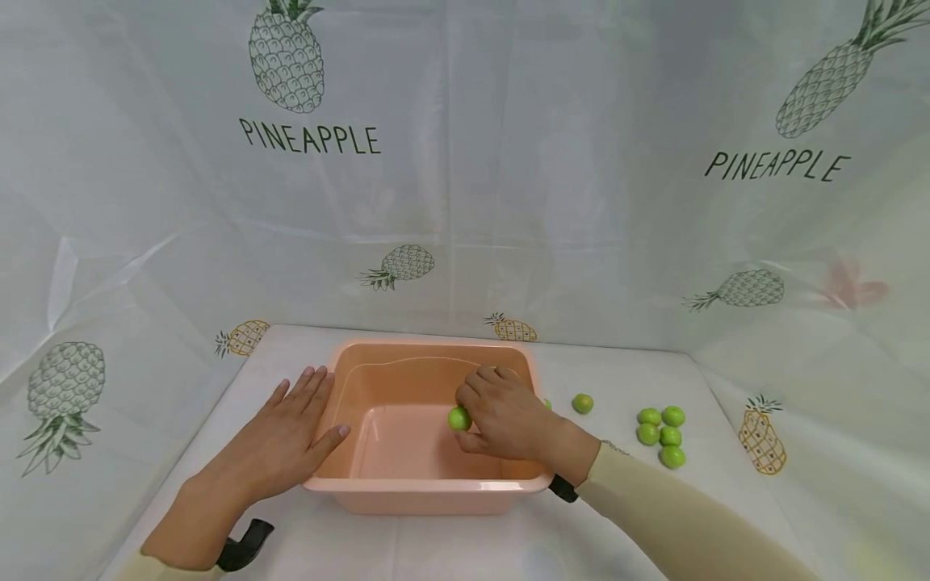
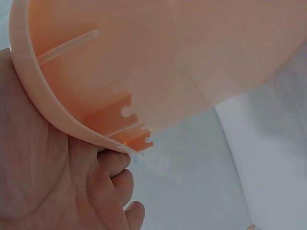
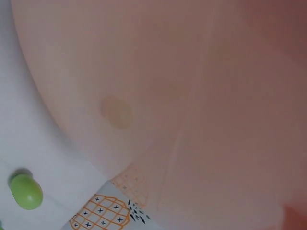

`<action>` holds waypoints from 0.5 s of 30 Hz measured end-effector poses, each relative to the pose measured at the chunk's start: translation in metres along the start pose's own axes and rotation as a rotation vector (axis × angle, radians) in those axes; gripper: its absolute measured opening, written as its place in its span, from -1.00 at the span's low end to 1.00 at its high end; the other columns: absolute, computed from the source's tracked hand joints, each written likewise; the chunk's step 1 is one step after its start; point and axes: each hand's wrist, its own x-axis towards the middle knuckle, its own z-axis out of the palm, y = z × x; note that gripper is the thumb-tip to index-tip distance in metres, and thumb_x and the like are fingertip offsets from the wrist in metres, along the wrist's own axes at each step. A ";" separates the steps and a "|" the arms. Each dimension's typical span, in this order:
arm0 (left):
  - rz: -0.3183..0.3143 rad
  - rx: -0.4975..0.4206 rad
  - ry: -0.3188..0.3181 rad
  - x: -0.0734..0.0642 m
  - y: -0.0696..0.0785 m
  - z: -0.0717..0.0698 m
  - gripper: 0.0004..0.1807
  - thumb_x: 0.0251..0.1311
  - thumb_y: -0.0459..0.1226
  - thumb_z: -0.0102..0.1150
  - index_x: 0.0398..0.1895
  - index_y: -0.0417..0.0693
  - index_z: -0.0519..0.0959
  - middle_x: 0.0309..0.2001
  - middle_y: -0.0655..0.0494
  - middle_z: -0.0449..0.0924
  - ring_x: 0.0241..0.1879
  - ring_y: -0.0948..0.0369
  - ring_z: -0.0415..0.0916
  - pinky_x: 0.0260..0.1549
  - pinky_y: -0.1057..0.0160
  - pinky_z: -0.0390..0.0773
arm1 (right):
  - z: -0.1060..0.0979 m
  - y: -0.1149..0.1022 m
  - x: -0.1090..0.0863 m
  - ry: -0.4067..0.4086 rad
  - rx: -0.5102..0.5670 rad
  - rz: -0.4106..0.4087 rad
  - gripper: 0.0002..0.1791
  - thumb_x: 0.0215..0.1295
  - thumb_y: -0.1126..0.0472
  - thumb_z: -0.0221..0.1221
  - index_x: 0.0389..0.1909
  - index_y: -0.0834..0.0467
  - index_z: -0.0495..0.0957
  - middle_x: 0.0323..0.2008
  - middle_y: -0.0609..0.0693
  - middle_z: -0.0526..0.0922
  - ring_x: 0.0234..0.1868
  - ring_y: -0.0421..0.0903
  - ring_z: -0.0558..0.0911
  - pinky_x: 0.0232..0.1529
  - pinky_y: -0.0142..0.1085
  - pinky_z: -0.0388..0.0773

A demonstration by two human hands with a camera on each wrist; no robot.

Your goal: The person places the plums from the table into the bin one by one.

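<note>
A pink-orange plastic basin (image 1: 429,486) stands on the white table, upright. Over its left rim lies my left hand (image 1: 291,436), fingers straight along the outer side and thumb across the edge. The left wrist view shows the palm of this hand (image 2: 57,182) against the curved rim (image 2: 41,91). Inside the basin, toward the right, my right hand (image 1: 512,418) holds a small round green fruit (image 1: 459,418) at its fingertips. In the right wrist view the basin wall (image 3: 158,52) fills most of the picture and hides the held fruit.
Right of the basin lies a single green fruit (image 1: 583,403), with another (image 1: 548,404) partly hidden behind the right hand. Farther right sits a cluster of several green fruits (image 1: 670,436). A pineapple-printed sheet (image 1: 567,202) hangs behind and beside the table.
</note>
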 end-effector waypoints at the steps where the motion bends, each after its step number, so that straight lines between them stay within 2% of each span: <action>1: -0.001 -0.003 -0.003 0.000 0.000 0.000 -0.08 0.59 0.18 -0.08 0.62 -0.42 0.12 0.64 -0.34 0.07 0.64 -0.28 -0.01 0.56 -0.36 0.04 | 0.000 0.000 0.000 0.000 -0.004 0.001 -0.69 0.31 -0.16 0.24 -0.29 0.00 0.51 -0.35 -0.15 0.47 -0.22 -0.11 0.50 -0.16 -0.23 0.43; 7: -0.013 -0.018 -0.016 0.000 -0.001 0.001 -0.07 0.61 0.20 -0.12 0.62 -0.43 0.09 0.65 -0.35 0.02 0.65 -0.29 -0.03 0.56 -0.37 0.03 | 0.002 -0.002 -0.002 -0.012 -0.006 0.019 -0.69 0.35 -0.16 0.22 -0.29 0.00 0.49 -0.35 -0.15 0.46 -0.20 -0.11 0.49 -0.15 -0.23 0.43; 15: -0.011 -0.001 -0.009 -0.001 0.001 0.001 -0.08 0.60 0.18 -0.10 0.62 -0.42 0.10 0.65 -0.35 0.05 0.64 -0.28 -0.02 0.56 -0.36 0.04 | 0.003 -0.002 -0.003 -0.044 0.003 0.047 -0.70 0.39 -0.15 0.21 -0.28 0.00 0.50 -0.34 -0.15 0.47 -0.20 -0.12 0.49 -0.14 -0.22 0.43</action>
